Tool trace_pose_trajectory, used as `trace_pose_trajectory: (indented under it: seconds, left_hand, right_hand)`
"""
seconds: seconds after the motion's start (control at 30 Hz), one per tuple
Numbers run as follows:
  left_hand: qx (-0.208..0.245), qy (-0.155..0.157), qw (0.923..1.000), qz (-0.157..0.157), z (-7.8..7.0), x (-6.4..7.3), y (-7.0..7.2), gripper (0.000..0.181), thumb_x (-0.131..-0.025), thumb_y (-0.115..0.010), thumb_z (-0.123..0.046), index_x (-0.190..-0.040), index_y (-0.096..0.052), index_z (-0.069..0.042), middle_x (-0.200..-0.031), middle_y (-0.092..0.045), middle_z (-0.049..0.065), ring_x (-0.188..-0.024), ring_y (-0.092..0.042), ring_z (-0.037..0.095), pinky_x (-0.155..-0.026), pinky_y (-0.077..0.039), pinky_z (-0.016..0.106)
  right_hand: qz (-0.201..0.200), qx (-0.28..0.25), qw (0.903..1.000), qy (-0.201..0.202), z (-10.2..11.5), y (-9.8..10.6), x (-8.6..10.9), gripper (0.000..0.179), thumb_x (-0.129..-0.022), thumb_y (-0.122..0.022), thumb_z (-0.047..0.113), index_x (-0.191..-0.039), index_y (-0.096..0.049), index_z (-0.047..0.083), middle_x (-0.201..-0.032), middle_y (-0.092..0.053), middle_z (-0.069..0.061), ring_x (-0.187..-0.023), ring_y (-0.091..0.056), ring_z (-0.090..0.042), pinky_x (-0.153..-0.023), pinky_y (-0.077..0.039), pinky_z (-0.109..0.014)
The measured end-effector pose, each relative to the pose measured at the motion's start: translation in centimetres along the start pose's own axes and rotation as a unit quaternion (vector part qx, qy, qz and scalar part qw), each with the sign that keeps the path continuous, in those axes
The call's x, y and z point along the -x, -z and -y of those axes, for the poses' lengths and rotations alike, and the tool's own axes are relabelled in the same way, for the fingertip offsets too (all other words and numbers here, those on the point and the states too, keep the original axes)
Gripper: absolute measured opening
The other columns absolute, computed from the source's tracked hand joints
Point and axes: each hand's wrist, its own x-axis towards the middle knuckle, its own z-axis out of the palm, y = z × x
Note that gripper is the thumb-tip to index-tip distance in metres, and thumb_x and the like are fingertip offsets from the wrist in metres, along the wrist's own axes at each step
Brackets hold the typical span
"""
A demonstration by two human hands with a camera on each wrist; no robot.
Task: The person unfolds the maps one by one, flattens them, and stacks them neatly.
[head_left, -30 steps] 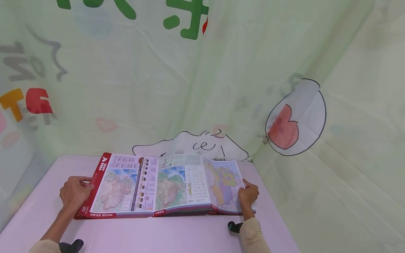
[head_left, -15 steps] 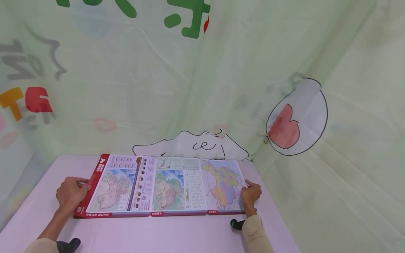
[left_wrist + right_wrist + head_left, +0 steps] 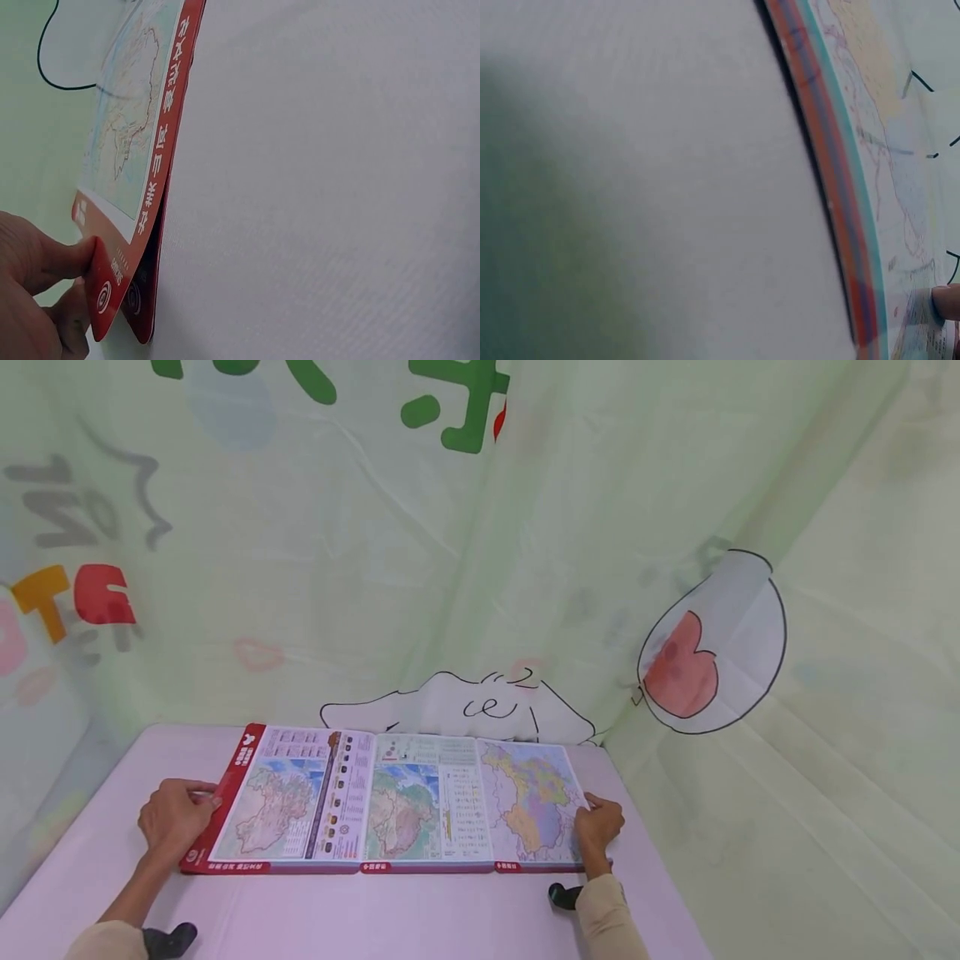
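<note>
A fold-out map [image 3: 405,810] with a red left border lies spread in three panels across the pink table. My left hand [image 3: 176,818] holds its left edge. In the left wrist view the thumb [image 3: 71,256] presses on the red cover corner [image 3: 112,285] with a finger beneath, and a second red layer shows apart underneath. At the far right edge, my right hand [image 3: 600,827] holds the coloured map panel [image 3: 528,802]. The right wrist view shows only a fingertip [image 3: 946,301] on the printed surface, beside a thick, multicoloured layered edge [image 3: 840,180]; the other fingers are out of sight.
The table [image 3: 375,918] extends in front of the map. A pale green curtain [image 3: 337,568] with printed drawings hangs behind and to the right. Black wrist devices [image 3: 171,941] show by both sleeves.
The middle and right panels, which were slightly raised and bowed, have come down flat and in line. My right hand has shifted a little outward with its edge; both hands keep their hold.
</note>
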Motion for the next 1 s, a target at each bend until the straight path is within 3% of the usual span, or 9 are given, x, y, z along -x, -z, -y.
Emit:
trace_pose_trajectory:
  seconds: [0.13,0.33,0.5,0.63,0.73,0.87,1.0]
  left_hand:
    - [-0.003,0.009,0.9999,-0.005,-0.3,0.2,0.1,0.039,-0.095,-0.076,-0.011,-0.12,-0.071,0.018,-0.105,-0.075,0.04,-0.086,-0.071,0.052,-0.076,-0.052,0.056]
    - [-0.007,0.023,0.9997,-0.007,-0.1,0.2,0.0,0.039,-0.095,-0.077,-0.012,-0.119,-0.071,0.018,-0.109,-0.074,0.04,-0.093,-0.07,0.054,-0.079,-0.053,0.059]
    - [-0.008,0.019,0.9996,-0.018,0.3,0.3,-0.2,0.037,-0.094,-0.078,-0.012,-0.115,-0.072,0.018,-0.11,-0.074,0.041,-0.092,-0.07,0.055,-0.078,-0.054,0.059]
    - [-0.011,0.008,0.9996,-0.023,0.4,0.3,-0.3,0.034,-0.094,-0.077,-0.011,-0.112,-0.072,0.017,-0.106,-0.074,0.04,-0.088,-0.071,0.054,-0.073,-0.052,0.054]
    - [-0.016,0.008,0.9996,-0.022,0.5,0.5,-0.5,0.033,-0.095,-0.077,-0.011,-0.111,-0.072,0.017,-0.104,-0.075,0.039,-0.089,-0.07,0.054,-0.07,-0.049,0.051]
    - [-0.025,0.015,0.9993,-0.025,0.6,0.9,-0.7,0.037,-0.094,-0.078,-0.013,-0.115,-0.071,0.016,-0.108,-0.074,0.038,-0.092,-0.068,0.053,-0.076,-0.046,0.054]
    - [-0.023,0.009,0.9996,-0.014,0.4,1.0,-0.7,0.046,-0.098,-0.075,-0.018,-0.129,-0.066,0.015,-0.124,-0.069,0.04,-0.102,-0.067,0.055,-0.087,-0.051,0.064]
  right_hand:
    - [-0.002,-0.002,1.0,0.005,0.2,-0.1,0.0,0.042,-0.081,-0.055,-0.013,-0.117,-0.077,-0.014,-0.112,-0.074,-0.04,-0.094,-0.067,-0.051,-0.076,-0.046,-0.044]
    - [-0.009,-0.001,0.9999,0.011,-0.3,-0.7,-0.3,0.041,-0.079,-0.055,-0.013,-0.113,-0.078,-0.014,-0.109,-0.075,-0.04,-0.1,-0.069,-0.056,-0.085,-0.052,-0.056]
    - [-0.016,-0.004,0.9997,0.019,-0.8,-0.9,-0.6,0.039,-0.077,-0.055,-0.013,-0.108,-0.078,-0.016,-0.106,-0.074,-0.04,-0.104,-0.067,-0.06,-0.094,-0.052,-0.065]
    - [-0.023,0.006,0.9996,0.017,-1.0,-1.1,-0.6,0.037,-0.077,-0.056,-0.012,-0.107,-0.078,-0.016,-0.107,-0.074,-0.04,-0.107,-0.065,-0.061,-0.098,-0.05,-0.066]
    - [-0.019,0.041,0.9989,-0.009,-1.3,-1.2,-0.5,0.04,-0.079,-0.058,-0.008,-0.113,-0.078,-0.013,-0.117,-0.07,-0.042,-0.113,-0.058,-0.064,-0.103,-0.042,-0.068]
    - [0.003,0.103,0.9938,-0.042,-1.5,-1.3,-0.6,0.054,-0.083,-0.058,-0.003,-0.134,-0.068,-0.012,-0.133,-0.06,-0.045,-0.124,-0.049,-0.063,-0.103,-0.034,-0.074]
    - [0.034,0.165,0.9856,-0.014,-1.7,-1.5,-1.0,0.066,-0.097,-0.063,0.015,-0.154,-0.046,-0.014,-0.144,-0.044,-0.053,-0.131,-0.041,-0.068,-0.103,-0.034,-0.078]
